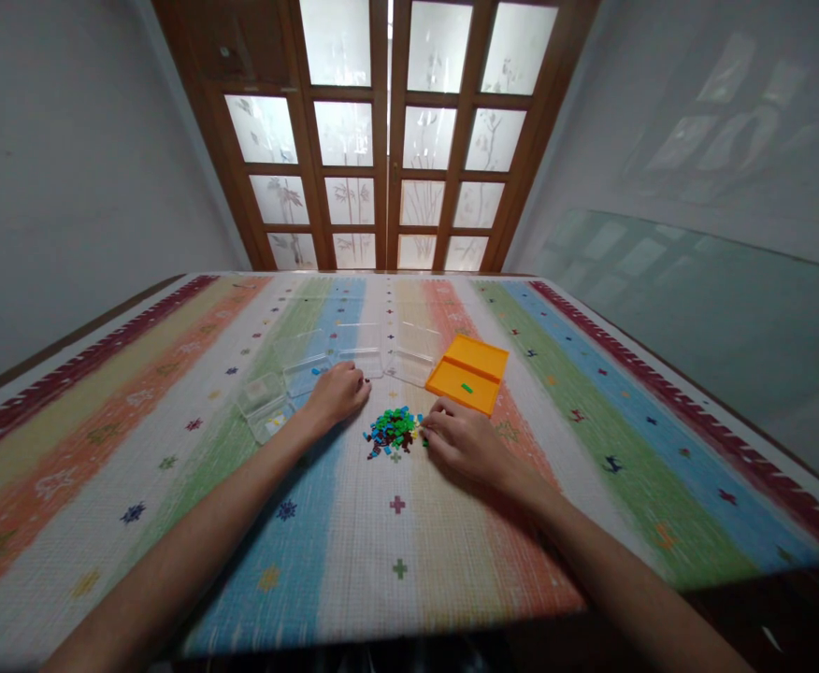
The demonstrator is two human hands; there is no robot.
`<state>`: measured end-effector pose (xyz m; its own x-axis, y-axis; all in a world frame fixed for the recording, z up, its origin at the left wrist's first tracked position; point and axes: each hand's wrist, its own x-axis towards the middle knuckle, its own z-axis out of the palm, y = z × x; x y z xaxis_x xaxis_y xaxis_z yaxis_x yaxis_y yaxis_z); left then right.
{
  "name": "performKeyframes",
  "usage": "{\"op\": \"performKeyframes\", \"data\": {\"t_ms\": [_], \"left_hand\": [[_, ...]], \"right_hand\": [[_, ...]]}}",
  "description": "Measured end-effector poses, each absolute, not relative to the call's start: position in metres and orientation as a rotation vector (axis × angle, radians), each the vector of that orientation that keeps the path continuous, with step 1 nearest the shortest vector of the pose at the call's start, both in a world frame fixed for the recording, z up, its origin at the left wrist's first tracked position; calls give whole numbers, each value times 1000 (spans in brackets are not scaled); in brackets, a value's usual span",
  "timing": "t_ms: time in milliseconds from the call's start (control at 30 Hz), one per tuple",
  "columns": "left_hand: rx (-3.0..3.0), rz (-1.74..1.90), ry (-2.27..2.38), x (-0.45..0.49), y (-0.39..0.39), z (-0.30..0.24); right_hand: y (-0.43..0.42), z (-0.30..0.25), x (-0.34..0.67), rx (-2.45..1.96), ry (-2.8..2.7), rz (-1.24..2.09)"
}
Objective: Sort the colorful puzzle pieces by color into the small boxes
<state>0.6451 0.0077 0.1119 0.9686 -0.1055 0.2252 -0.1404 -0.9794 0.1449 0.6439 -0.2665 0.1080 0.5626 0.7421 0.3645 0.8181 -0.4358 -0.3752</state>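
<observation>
A pile of small blue, green, dark brown and yellow plastic pieces point(393, 428) lies on the striped tablecloth between my hands. Up and left of the pile, my left hand point(341, 393) is closed, with a small dark brown piece point(366, 380) at its fingertips. My right hand point(464, 439) reaches the pile's right edge with its fingers pinched together; what they hold, if anything, is too small to make out. Just beyond it, an open orange case point(476, 351) has one green piece point(466, 388) inside. My left hand is close in front of an open clear case point(360, 363).
Another clear case point(410, 366) stands open beside the orange one. On the left, one clear case point(298, 376) holds a blue piece, and another point(253, 397) holds yellow pieces. The patterned tablecloth point(399, 537) covers the table; panelled glass doors point(388, 140) stand behind it.
</observation>
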Motion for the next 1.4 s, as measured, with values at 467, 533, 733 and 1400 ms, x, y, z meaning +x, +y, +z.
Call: {"op": "performKeyframes", "data": {"t_ms": [467,533,733,1400], "left_hand": [[2827,427,-271,655,14,117],[2816,398,-276,655,14,118],[2841,354,-167,654,2,111],[2904,455,-103,684,20,135]], "right_hand": [[-268,108,649,-2401,-1191,-243],[-267,108,648,-2411,-1194,-226],[-267,106,649,-2408,-1179,-230],[-272,118,649,-2392,-1230,37]]}}
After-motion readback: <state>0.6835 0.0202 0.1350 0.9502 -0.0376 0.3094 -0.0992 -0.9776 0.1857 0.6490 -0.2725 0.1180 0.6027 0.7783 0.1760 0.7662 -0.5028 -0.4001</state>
